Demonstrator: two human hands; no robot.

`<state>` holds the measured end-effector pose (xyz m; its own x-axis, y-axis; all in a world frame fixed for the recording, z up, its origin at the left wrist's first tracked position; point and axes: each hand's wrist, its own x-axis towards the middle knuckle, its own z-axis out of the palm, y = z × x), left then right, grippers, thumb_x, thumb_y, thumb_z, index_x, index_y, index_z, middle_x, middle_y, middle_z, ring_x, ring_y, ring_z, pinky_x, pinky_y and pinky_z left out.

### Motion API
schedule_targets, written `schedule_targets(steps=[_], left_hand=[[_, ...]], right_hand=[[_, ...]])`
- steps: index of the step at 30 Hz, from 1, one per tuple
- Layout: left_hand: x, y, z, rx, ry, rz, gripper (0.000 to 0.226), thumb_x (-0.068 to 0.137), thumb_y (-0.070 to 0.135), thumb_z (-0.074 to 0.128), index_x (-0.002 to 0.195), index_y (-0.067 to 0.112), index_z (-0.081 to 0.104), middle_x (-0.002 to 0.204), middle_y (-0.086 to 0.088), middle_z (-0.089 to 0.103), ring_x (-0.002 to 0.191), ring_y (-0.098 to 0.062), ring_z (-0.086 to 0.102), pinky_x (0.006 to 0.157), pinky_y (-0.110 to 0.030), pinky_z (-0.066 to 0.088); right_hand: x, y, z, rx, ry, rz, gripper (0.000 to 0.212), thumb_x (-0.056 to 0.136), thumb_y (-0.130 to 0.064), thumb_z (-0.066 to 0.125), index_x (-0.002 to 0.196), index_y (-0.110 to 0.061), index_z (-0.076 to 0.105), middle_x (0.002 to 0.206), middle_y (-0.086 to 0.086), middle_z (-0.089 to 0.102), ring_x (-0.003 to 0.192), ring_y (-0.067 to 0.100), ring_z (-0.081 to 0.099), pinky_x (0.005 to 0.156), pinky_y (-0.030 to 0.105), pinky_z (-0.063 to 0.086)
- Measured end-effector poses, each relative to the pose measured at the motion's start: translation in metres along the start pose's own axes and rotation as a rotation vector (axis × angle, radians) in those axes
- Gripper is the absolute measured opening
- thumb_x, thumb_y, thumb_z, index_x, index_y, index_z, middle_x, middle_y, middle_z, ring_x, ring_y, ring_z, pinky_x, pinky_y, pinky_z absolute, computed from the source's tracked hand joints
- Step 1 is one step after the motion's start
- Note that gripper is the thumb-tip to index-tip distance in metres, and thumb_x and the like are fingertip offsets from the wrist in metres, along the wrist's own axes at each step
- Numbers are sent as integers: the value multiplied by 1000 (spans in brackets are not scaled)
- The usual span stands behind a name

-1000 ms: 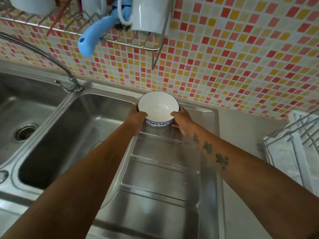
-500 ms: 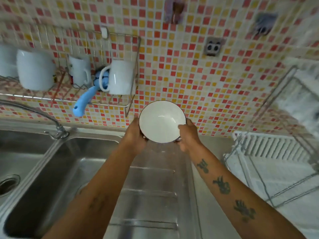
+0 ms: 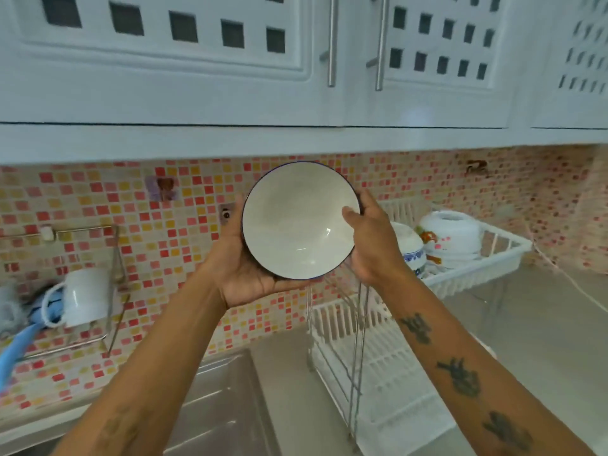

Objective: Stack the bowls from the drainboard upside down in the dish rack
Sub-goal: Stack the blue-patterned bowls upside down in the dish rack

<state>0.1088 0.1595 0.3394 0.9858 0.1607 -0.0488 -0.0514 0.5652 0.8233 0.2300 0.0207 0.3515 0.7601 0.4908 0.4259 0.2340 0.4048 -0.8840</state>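
I hold a white bowl (image 3: 297,222) with a dark blue rim in both hands, raised in front of the tiled wall, its inside tilted toward me. My left hand (image 3: 243,271) cups it from below and the left. My right hand (image 3: 368,245) grips its right rim, thumb inside. Behind my right hand stands a two-tier white dish rack (image 3: 473,274). On its upper tier sit an upside-down white bowl with blue pattern (image 3: 408,248) and a pile of upside-down white bowls (image 3: 450,235). The steel drainboard (image 3: 214,419) lies below my arms.
White wall cabinets (image 3: 296,60) with steel handles hang overhead. At the left, a wire wall shelf (image 3: 112,291) holds a white mug (image 3: 85,297) and a blue brush (image 3: 16,350). The rack's lower tier (image 3: 388,373) shows bare slats. Grey counter extends to the right.
Both hands lifted the bowl from the back of the drainboard up and to the right. The view swung up toward the dish rack and cabinets.
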Motion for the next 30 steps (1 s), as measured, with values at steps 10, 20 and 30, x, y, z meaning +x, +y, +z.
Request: schedule_targets(steps=[10, 20, 30], left_hand=[[73, -30, 89, 270, 186, 239, 55, 83, 66, 49, 113, 25, 68, 113, -11, 70, 102, -35, 64, 94, -54, 50], [146, -77, 125, 1019, 548, 715, 83, 52, 55, 87, 122, 31, 48, 116, 7, 64, 101, -10, 67, 81, -27, 59], [181, -108, 115, 1195, 755, 763, 105, 47, 44, 93, 135, 24, 40, 124, 7, 40, 121, -15, 47, 104, -34, 45]], right_hand=[[41, -45, -125, -259, -133, -44, 43, 96, -54, 27, 89, -37, 66, 107, -19, 65, 109, 6, 57, 104, 38, 35], [96, -18, -179, -431, -217, 149, 57, 92, -66, 23, 101, -26, 63, 109, 7, 66, 86, 15, 62, 83, 32, 46], [123, 36, -183, -393, -250, 136, 59, 83, -61, 54, 127, -21, 54, 121, 0, 60, 107, 21, 60, 86, 35, 49]])
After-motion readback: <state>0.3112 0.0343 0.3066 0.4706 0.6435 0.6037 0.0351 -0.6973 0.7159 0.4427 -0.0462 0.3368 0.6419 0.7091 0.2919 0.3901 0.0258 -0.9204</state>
